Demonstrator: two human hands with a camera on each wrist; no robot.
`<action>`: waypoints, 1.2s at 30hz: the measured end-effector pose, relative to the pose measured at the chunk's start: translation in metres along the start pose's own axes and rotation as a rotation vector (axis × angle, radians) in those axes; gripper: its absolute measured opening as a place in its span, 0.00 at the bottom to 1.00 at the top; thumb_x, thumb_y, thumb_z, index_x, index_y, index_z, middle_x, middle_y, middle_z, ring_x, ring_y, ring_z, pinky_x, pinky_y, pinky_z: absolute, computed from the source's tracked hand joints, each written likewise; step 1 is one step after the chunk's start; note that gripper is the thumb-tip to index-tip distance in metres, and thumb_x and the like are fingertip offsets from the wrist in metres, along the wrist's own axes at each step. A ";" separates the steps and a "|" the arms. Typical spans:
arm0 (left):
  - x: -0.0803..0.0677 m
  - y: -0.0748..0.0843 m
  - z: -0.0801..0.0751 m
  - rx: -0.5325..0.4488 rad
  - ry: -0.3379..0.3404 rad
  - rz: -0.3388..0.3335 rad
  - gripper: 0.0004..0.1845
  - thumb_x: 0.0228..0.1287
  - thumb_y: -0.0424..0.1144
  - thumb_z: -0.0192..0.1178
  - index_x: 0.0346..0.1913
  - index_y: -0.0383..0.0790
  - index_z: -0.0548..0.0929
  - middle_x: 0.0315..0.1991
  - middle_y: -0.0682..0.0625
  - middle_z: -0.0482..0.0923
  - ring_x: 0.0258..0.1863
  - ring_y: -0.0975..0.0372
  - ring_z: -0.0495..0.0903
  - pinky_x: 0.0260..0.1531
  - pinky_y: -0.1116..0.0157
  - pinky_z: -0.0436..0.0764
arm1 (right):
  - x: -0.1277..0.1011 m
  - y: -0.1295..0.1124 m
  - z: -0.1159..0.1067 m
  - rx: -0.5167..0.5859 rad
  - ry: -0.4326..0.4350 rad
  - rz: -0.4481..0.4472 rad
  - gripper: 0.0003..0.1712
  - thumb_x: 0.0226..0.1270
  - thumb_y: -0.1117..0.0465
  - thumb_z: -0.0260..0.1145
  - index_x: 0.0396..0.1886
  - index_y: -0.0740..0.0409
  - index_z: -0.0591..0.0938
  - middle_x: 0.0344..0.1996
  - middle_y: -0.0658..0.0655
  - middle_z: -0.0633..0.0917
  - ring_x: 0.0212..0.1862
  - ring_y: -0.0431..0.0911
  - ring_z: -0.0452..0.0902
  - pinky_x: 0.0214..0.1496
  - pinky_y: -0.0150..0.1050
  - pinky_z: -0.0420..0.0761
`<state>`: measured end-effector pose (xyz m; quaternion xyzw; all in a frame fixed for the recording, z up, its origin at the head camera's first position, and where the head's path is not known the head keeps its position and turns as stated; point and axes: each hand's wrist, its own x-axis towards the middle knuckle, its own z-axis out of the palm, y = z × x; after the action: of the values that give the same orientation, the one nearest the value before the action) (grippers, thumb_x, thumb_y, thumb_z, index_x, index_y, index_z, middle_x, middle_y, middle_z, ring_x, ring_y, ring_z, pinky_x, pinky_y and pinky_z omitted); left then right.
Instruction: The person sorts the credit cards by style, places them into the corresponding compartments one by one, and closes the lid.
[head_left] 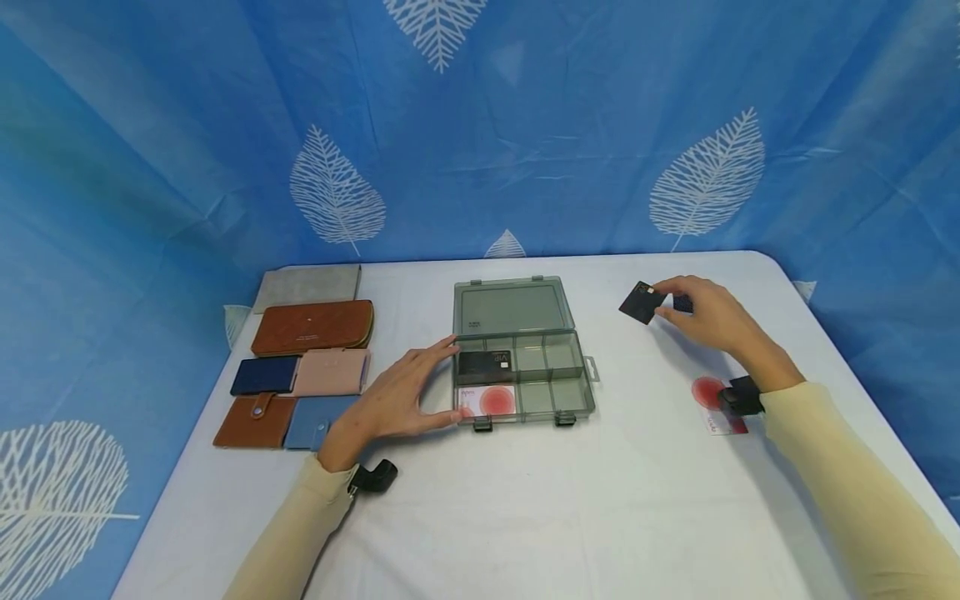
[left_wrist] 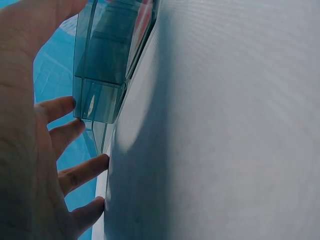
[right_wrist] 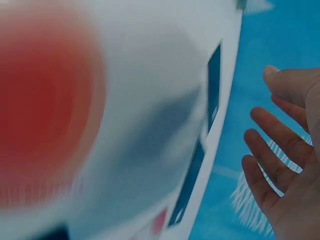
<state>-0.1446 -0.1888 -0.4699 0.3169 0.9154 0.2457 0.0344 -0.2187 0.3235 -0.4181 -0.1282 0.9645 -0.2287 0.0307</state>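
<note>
Right hand (head_left: 708, 321) is pinching a dark card (head_left: 642, 302) by one edge, fingers curled, holding it above the counter (head_left: 525, 500) right of the compartment box (head_left: 521, 367). Left hand (head_left: 397, 400) is resting open-fingered against the box's left wall. Card is likely light, stiff and slick; edge grips should suit it best.

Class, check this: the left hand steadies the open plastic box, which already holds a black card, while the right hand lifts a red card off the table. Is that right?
Not quite. The card pinched by the right hand is black, as the head view shows. The left hand does steady the open box, with a black card inside.
</note>
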 end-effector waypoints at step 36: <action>-0.002 -0.001 -0.003 -0.001 -0.008 -0.017 0.56 0.62 0.69 0.70 0.87 0.50 0.60 0.88 0.56 0.51 0.78 0.47 0.68 0.67 0.37 0.75 | -0.005 0.104 -0.023 -0.034 -0.143 0.247 0.41 0.76 0.55 0.70 0.75 0.76 0.64 0.63 0.85 0.66 0.66 0.80 0.57 0.64 0.79 0.69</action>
<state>-0.1443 -0.1924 -0.4677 0.3099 0.9179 0.2444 0.0401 -0.2407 0.4242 -0.4440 -0.0250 0.9721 -0.1969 0.1250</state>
